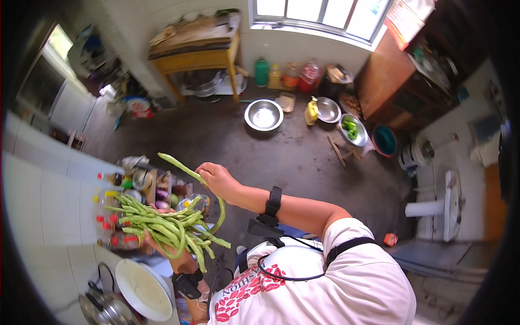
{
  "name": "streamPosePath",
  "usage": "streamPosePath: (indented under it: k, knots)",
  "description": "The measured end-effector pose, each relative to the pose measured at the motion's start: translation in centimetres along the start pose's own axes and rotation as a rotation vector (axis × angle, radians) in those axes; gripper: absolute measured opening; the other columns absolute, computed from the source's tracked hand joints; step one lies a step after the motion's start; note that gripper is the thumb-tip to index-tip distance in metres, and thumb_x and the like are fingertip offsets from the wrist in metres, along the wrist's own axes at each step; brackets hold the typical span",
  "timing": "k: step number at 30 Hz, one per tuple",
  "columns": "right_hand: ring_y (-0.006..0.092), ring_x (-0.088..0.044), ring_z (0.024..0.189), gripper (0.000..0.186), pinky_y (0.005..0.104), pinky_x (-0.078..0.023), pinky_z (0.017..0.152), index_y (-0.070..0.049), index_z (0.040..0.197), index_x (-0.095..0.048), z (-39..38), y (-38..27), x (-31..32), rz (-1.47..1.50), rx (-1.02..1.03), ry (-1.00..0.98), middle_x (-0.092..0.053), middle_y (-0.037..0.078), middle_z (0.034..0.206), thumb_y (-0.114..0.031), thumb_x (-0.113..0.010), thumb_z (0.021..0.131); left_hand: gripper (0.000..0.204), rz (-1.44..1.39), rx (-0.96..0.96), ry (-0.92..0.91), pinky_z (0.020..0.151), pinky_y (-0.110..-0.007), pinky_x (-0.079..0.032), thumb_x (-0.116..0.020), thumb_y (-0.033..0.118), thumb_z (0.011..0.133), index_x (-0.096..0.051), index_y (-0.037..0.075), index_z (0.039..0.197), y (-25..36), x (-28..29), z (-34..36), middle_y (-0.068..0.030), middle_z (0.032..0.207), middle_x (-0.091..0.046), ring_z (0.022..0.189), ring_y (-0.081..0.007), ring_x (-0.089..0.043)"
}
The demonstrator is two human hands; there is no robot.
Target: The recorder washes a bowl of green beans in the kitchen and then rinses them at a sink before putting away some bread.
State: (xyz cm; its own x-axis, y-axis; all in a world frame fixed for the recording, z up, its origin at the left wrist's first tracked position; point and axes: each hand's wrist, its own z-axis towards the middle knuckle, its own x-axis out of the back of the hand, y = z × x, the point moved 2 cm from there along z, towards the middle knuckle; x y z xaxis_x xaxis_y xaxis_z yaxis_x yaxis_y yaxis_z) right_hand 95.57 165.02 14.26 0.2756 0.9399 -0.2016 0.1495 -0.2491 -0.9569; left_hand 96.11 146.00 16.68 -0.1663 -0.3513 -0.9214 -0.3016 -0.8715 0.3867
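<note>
Left hand point(162, 245) grip clamped under bundle of green beans point(165, 225). Right hand point(216, 181), just above bundle, grip pinched on single long bean point(187, 170). Best kept: bundle level, one bean drawn clear at a time.

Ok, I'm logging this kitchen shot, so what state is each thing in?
Left hand: closed under a bunch of green beans, held level.
Right hand: pinching one long bean, raised, its lower end curving down.
Steel bowl: on the floor, upright, looks empty.
Bowl by the cabinet: holds green vegetables.
White lidded pot: lid on.
</note>
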Motion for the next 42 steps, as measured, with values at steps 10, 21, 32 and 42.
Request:
streamPosePath:
  k: [10, 21, 32, 42]
  knots:
    - [0.0316, -0.051, 0.085, 0.013, 0.0368, -0.042, 0.073, -0.002, 0.085, -0.053, 0.8, -3.9, 12.6, -0.594, 0.305, 0.322, -0.054, 0.015, 0.083, -0.013, -0.048, 0.082, 0.054, 0.151, 0.531, -0.054, 0.083, -0.046, -0.043, -0.045, 0.04, 0.08, -0.037, 0.01, 0.123, -16.7, -1.5, 10.1, -0.0168, 0.104, -0.053, 0.089, -0.0323, -0.055]
    - [0.0302, -0.054, 0.079, 0.011, 0.0381, -0.044, 0.07, -0.002, 0.083, -0.05, 2.2, -3.3, 25.2, -0.973, 0.053, 0.716, -0.054, 0.015, 0.08, -0.011, -0.047, 0.079, 0.049, 0.073, 0.915, -0.066, 0.086, -0.046, -0.041, -0.048, 0.033, 0.079, -0.04, 0.01, 0.121, -30.9, -5.3, 16.4, -0.0082, 0.109, -0.053, 0.094, -0.0287, -0.054]
    - [0.0342, -0.057, 0.069, 0.014, 0.042, -0.046, 0.061, -0.001, 0.079, -0.047, 0.1, -5.4, 42.3, -0.916, -0.084, 0.939, -0.056, 0.017, 0.071, -0.015, -0.045, 0.08, 0.052, 0.079, 1.195, -0.13, 0.086, -0.043, -0.042, -0.055, 0.033, 0.075, -0.042, 0.01, 0.12, -49.5, -10.9, 18.7, -0.0095, 0.104, -0.056, 0.097, -0.0279, -0.054]
    - [0.031, -0.059, 0.067, 0.014, 0.0394, -0.048, 0.058, -0.002, 0.087, -0.047, 4.4, -4.7, 56.2, -0.989, -0.171, 0.884, -0.058, 0.015, 0.071, -0.013, -0.046, 0.078, 0.059, 0.085, 1.272, -0.046, 0.083, -0.041, -0.046, -0.059, 0.03, 0.072, -0.038, 0.01, 0.124, -63.9, -11.1, 23.9, -0.0115, 0.101, -0.057, 0.091, -0.027, -0.056]
